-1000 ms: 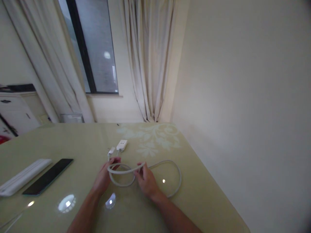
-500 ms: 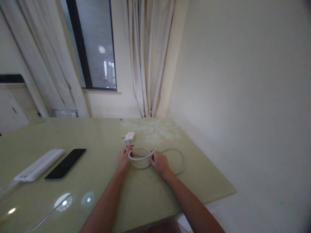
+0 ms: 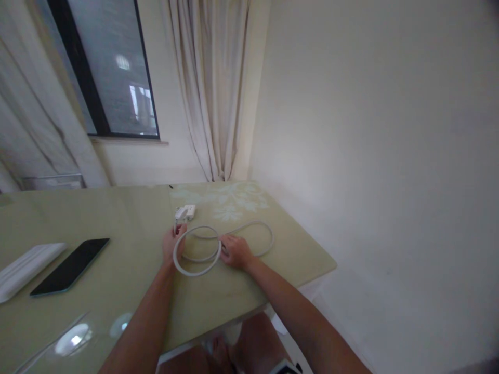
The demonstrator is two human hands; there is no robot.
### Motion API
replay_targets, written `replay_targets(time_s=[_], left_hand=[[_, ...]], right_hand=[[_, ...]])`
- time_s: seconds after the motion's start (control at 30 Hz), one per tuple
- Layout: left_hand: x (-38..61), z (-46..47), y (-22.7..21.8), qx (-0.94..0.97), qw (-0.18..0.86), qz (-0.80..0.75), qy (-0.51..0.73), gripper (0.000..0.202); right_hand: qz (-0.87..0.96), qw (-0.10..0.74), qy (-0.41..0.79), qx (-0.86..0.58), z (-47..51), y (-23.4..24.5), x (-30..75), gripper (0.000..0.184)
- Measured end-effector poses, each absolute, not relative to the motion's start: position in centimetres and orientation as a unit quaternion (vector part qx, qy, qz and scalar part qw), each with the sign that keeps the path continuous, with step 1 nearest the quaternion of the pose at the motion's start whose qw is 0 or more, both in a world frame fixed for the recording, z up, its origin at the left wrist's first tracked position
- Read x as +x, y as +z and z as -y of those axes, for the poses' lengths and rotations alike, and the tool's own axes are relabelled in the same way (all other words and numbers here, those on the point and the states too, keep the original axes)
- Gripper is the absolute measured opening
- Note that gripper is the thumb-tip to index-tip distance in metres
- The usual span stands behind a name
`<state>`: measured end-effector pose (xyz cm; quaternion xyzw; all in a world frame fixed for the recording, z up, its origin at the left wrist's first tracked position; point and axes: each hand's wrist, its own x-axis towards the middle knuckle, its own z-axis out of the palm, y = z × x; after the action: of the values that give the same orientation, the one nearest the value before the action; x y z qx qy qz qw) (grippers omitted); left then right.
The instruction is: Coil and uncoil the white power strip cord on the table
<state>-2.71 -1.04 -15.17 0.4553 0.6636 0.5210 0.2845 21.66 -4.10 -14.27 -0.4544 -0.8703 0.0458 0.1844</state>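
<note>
A whitish cable point(image 3: 197, 274) forms round loops between my hands, and a further length curves over the table to the right. My left hand point(image 3: 172, 244) grips the cable at the left side of the loops, just below a white plug point(image 3: 181, 213). Right beside that plug lies a small white socket block point(image 3: 189, 210). My right hand point(image 3: 235, 251) is closed round the cable at the right side of the loops, low over the table.
A pale green table point(image 3: 132, 213) carries a dark flat tablet-like device point(image 3: 70, 267) and a long white object point(image 3: 29, 267) on the left. A thin cord point(image 3: 50, 345) lies at front left. Plain wall point(image 3: 351, 156) borders the right edge.
The loop between my hands has swung down toward me and now shows as a wider ring. The whole view has turned to the right.
</note>
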Motion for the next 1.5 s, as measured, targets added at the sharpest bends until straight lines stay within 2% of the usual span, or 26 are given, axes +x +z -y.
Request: replay_targets(time_s=[0.1,0.23,0.33,0.5,0.63,0.87,1.07,1.17,1.3,1.37,1.5], left_hand=[[-3.2,1.3,-15.4,0.458,0.238,-0.704,0.488,0.032],[-3.4,0.6,-15.2,0.467,0.211,-0.748,0.422,0.045],[-3.4,-0.5,-14.8,0.48,0.183,-0.766,0.387,0.035],[-3.0,-1.7,-15.0,0.501,0.134,-0.779,0.354,0.042],[-3.0,-1.9,-16.0,0.512,0.11,-0.784,0.334,0.038],[-5.0,-1.9,-15.9,0.47,0.152,-0.76,0.421,0.027],[-7.1,-1.1,-14.8,0.404,0.157,-0.705,0.561,0.028],[-8.2,-0.7,-14.4,0.361,0.144,-0.7,0.599,0.027],[-9.1,-0.5,-14.2,0.315,0.143,-0.7,0.625,0.028],[-9.2,-0.4,-14.3,0.294,0.144,-0.699,0.635,0.027],[-9.1,-0.8,-14.7,0.247,0.137,-0.691,0.665,0.028]], right_hand=[[0.889,0.162,0.045,-0.426,3.4,-14.2,22.8,0.017],[0.874,0.157,0.028,-0.459,0.7,-14.2,24.9,0.013],[0.855,0.167,0.015,-0.491,-1.3,-14.3,25.9,0.023],[0.853,0.201,0.016,-0.482,-2.5,-15.0,26.4,0.042],[0.849,0.229,0.034,-0.476,-2.7,-15.2,26.7,0.055],[0.833,0.21,0.078,-0.506,-3.2,-15.2,27.4,0.047],[0.782,0.219,0.116,-0.572,-4.2,-15.8,30.0,0.025],[0.731,0.269,0.132,-0.614,-5.0,-16.0,31.8,0.022],[0.66,0.38,0.165,-0.627,-5.9,-16.2,33.3,0.021],[0.617,0.452,0.199,-0.613,-6.3,-16.4,33.5,0.028],[0.48,0.607,0.274,-0.571,-7.5,-16.7,34.1,0.055]])
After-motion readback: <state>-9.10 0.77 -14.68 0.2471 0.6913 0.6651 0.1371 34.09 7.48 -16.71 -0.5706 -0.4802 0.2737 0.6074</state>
